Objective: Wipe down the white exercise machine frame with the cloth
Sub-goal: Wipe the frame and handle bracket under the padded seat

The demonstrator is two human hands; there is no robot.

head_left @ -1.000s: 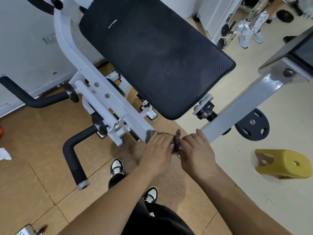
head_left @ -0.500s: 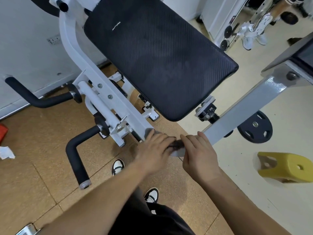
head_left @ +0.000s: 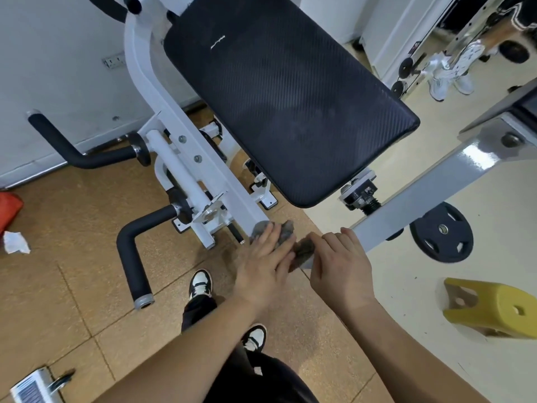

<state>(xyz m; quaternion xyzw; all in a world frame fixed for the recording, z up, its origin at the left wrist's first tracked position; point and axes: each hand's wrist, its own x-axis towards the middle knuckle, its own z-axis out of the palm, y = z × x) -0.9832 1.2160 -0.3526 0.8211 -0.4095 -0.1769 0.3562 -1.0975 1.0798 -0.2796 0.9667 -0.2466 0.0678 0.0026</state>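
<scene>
The white exercise machine frame [head_left: 203,170] runs diagonally from upper left down to the middle, under a large black pad [head_left: 284,91]. A second grey-white beam [head_left: 421,196] rises to the right. A dark grey cloth [head_left: 302,248] lies bunched where the two beams meet. My left hand [head_left: 264,266] lies flat with spread fingers on the cloth's left part, at the end of the left beam. My right hand [head_left: 340,266] pinches the cloth's right part against the lower end of the right beam.
Black foam handles [head_left: 130,251] [head_left: 72,149] stick out on the left. A black weight plate [head_left: 441,231] and a yellow block [head_left: 491,306] lie on the floor at right. Crumpled paper [head_left: 14,242] lies at far left. My shoes [head_left: 200,283] stand below the hands.
My left hand has flattened and spread over the cloth, sliding slightly left onto the beam's end. The cloth now shows more between the two hands. The view has shifted a little.
</scene>
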